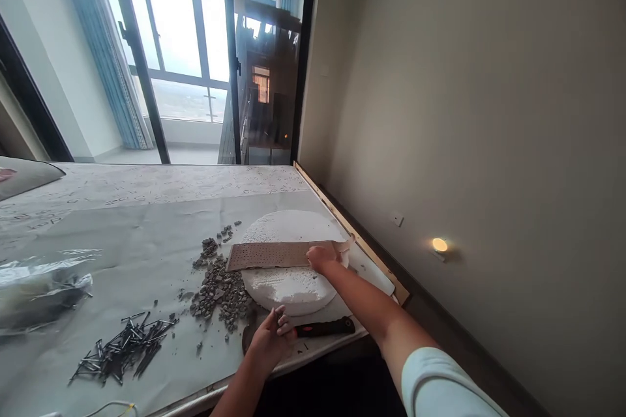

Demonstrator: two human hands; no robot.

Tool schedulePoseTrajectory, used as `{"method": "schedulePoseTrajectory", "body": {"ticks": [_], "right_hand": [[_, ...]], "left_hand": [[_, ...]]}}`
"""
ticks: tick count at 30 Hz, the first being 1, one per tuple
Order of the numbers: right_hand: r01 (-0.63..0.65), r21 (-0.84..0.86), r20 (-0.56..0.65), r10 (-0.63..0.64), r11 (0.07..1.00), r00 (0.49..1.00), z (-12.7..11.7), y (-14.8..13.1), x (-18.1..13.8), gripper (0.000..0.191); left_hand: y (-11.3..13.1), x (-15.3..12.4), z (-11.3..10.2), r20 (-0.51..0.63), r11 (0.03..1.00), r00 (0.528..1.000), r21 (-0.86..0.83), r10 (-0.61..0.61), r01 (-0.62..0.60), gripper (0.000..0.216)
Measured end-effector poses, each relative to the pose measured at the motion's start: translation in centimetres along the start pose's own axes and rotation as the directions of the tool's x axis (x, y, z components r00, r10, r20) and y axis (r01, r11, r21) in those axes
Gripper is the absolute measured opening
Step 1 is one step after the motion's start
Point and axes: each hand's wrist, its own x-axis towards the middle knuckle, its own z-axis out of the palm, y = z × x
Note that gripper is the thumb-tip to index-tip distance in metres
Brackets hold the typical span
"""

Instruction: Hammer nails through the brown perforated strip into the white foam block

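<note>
Holds the perforated brown strip (271,256) with the curled right hand (325,257), across the white disc (289,290) near the right edge of the bed (161,238). Curls the left hand (270,337) partly, beside the black-handled tool (327,328) at the front edge; cannot tell its contents.

The brown strip (274,255) bears dark dots; the disc (288,292) is white. At its nine o'clock, the rubble (220,288) is grey.

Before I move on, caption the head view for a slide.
Right hand on a perforated strip across a round white slab, left hand nearby, gray rubble and nails alongside.
</note>
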Motion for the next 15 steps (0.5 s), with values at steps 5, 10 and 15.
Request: {"method": "schedulePoseTrajectory", "body": {"ticks": [5, 10, 15], "right_hand": [[0.050, 0.011, 0.045, -0.050, 0.999, 0.998, 1.2, -0.1, 1.7, 0.030], [0.061, 0.074, 0.044, -0.064, 0.995, 0.997, 1.3, -0.5, 2.3, 0.024], [0.030, 0.141, 0.035, -0.035, 0.989, 0.999, 0.7, -0.5, 2.6, 0.025]], "left_hand": [[0.3, 0.6, -2.2, -0.013, 0.999, 1.000, -0.038, -0.025, 0.024, 0.012], [1.3, 0.8, -3.0, -0.093, 0.999, 0.994, -0.017, -0.049, 0.047, 0.012], [1.5, 0.8, -4.5, -0.055, 0.994, 0.994, 0.034, -0.098, 0.100, 0.014]]}}
